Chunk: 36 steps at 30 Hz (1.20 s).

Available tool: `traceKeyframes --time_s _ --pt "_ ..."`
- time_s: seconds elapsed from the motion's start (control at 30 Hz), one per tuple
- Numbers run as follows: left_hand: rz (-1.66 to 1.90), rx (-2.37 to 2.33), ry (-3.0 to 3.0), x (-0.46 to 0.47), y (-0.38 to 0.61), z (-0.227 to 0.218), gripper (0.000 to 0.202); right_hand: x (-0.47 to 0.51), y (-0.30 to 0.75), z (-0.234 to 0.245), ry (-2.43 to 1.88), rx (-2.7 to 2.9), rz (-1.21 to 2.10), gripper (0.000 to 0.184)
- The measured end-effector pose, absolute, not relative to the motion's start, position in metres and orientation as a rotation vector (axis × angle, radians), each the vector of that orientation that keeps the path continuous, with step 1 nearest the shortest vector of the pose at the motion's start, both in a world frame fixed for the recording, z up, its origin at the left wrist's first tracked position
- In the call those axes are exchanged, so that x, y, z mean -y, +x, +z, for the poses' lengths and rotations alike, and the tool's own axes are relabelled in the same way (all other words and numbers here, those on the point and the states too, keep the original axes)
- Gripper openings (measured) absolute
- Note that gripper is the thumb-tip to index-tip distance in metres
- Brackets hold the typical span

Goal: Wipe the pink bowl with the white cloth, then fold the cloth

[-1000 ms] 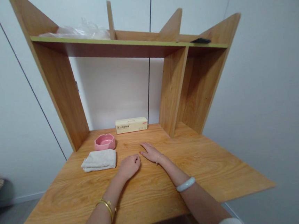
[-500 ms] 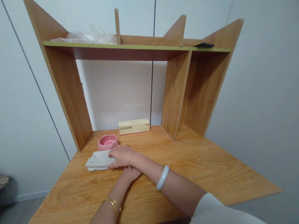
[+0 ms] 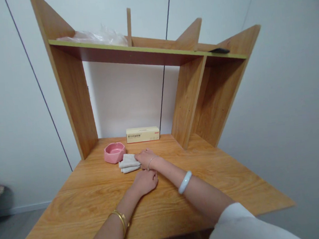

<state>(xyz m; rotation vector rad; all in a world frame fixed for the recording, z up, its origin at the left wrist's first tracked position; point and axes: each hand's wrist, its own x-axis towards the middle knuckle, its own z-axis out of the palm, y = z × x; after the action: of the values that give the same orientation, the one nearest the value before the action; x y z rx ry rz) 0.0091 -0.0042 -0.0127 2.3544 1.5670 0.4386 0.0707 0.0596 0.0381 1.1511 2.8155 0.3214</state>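
A folded light grey cloth [image 3: 129,163] lies on the desk, just to the right of a pink angular ashtray [image 3: 114,153]. My right hand [image 3: 146,158] grips the right end of the cloth, its thumb and fingers closed on the fabric; part of that end is hidden under the hand. Nearer to me, my left hand [image 3: 146,181] rests on the desk with its fingers curled in, and nothing shows in it. It sits just below the right wrist.
Against the back stands a long cream box [image 3: 142,135] with printed lettering. Wooden shelving [image 3: 190,102] rises over the desk [image 3: 189,202]. On its upper shelf are a clear plastic bag [image 3: 99,37] and a flat dark object [image 3: 219,50].
The cloth has moved to the right with my right hand and looks narrower now. My left hand shows beneath the right wrist, its fingers curled. The ashtray is fully uncovered.
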Motion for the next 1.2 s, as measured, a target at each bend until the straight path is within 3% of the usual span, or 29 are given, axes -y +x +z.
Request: traceKeyframes --time_s 0.13,0.37,0.47,0.57,0.73,0.9,1.2 --pt "0.386 -1.517 2.401 0.008 0.011 -0.005 0.025 -0.062 0.114 0.040 1.274 -2.782 0.149 0.024" --pt "0.792 -1.437 2.344 0.009 0.007 0.006 0.022 -0.033 0.157 0.036 1.227 -2.756 0.023 0.031" --pt "0.930 -1.622 2.195 0.006 0.003 0.008 0.021 -0.030 0.161 0.055 1.165 -2.606 -0.117 0.034" --pt "1.055 -1.779 1.972 -0.001 -0.002 0.005 0.020 -0.040 0.143 0.081 1.132 -2.542 -0.339 0.024" --pt "1.519 -1.492 1.265 -0.020 -0.021 -0.001 0.022 -0.069 0.070 0.092 1.388 -2.932 0.125 0.025" --pt "1.729 -1.349 0.886 -0.028 -0.042 -0.003 0.022 -0.089 0.005 0.064 1.003 -3.094 0.011 0.033" --pt "1.816 -1.011 0.529 -0.025 -0.046 -0.003 0.022 -0.106 0.029 0.044 1.060 -2.913 0.048 0.018"
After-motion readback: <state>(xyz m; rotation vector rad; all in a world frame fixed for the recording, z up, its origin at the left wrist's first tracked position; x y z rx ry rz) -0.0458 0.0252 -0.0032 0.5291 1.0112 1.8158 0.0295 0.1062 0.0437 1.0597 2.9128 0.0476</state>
